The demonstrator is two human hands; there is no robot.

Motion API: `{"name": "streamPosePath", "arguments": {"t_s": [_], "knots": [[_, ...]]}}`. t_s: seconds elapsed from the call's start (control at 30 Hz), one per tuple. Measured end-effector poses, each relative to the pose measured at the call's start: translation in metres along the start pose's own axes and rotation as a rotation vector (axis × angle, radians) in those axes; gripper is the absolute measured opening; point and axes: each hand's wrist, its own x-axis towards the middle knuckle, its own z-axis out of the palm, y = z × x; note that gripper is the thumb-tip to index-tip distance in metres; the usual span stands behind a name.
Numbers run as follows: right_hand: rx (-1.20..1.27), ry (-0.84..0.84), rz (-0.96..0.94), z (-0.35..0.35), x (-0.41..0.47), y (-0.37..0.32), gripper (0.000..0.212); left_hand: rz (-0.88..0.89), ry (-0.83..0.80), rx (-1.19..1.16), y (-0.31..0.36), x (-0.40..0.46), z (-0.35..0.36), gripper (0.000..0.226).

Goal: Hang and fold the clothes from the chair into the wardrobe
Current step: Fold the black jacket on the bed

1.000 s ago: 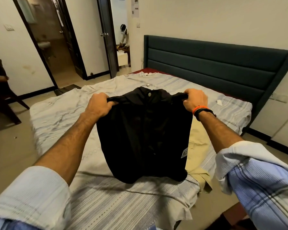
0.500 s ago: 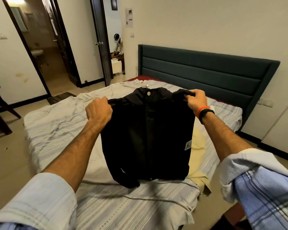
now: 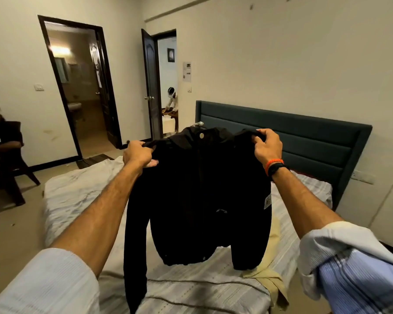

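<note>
**Black jacket held up by the shoulders over the bed**

Head view: the left hand [image 3: 138, 155] and the right hand [image 3: 267, 147] are each closed tight on a shoulder of the black jacket [image 3: 200, 196], which hangs in the air between them above the bed [image 3: 77, 196]. A metal hanger hook [image 3: 197, 124] pokes out at the collar, so the garment looks to be on its hanger already. One sleeve dangles long on the left, its cuff reaching down toward the striped sheet; the hem just brushes or clears the bedding, I cannot tell which.

To do this step well, I judge the shoulders should be kept level and the cloth squared on the hanger, then one hand should move to the hook so the jacket can be carried without slipping off. The trailing sleeve could snag.

The jacket is matte, dark, soft and limp, with a pale button at the neck and a small white tag at the side. Beneath it lies a beige garment [image 3: 275, 282], creased and flat. The sheet is rumpled, grey-striped cotton; the headboard [image 3: 304, 141] is padded in horizontal dark-green bands. A dark chair [image 3: 11, 168] stands well apart, left. No wardrobe is in view.
</note>
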Motion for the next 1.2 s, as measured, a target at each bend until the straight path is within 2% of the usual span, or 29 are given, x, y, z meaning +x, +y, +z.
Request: {"name": "streamPosePath", "arguments": {"t_s": [0.07,0.17,0.33,0.57,0.8,0.9,1.0,1.2], "knots": [[0.020,0.000,0.008,-0.008,-0.010,0.001,0.021,-0.014,-0.041,-0.138,-0.001,-0.011,-0.001,0.011],[0.083,-0.007,0.057,-0.019,-0.023,0.005,0.021,0.064,0.012,-0.138,-0.005,-0.028,-0.003,0.030],[0.125,-0.038,0.071,-0.040,-0.052,0.005,0.020,0.089,0.072,-0.165,-0.017,-0.082,-0.014,0.034],[0.245,0.002,0.062,-0.053,-0.096,0.001,0.021,0.222,0.346,-0.120,-0.014,-0.160,-0.033,0.026],[0.337,0.038,-0.025,-0.044,-0.104,-0.013,0.020,0.248,0.432,-0.123,-0.012,-0.163,-0.044,0.028],[0.344,0.021,-0.009,-0.030,-0.096,-0.008,0.021,0.252,0.417,-0.098,-0.019,-0.150,-0.038,0.027],[0.247,-0.065,0.056,-0.002,-0.096,0.026,0.019,0.154,0.367,-0.034,-0.053,-0.130,-0.022,0.029],[0.013,-0.299,0.262,0.076,-0.141,0.148,0.022,-0.176,0.150,0.088,-0.184,-0.094,0.040,0.037]]}}
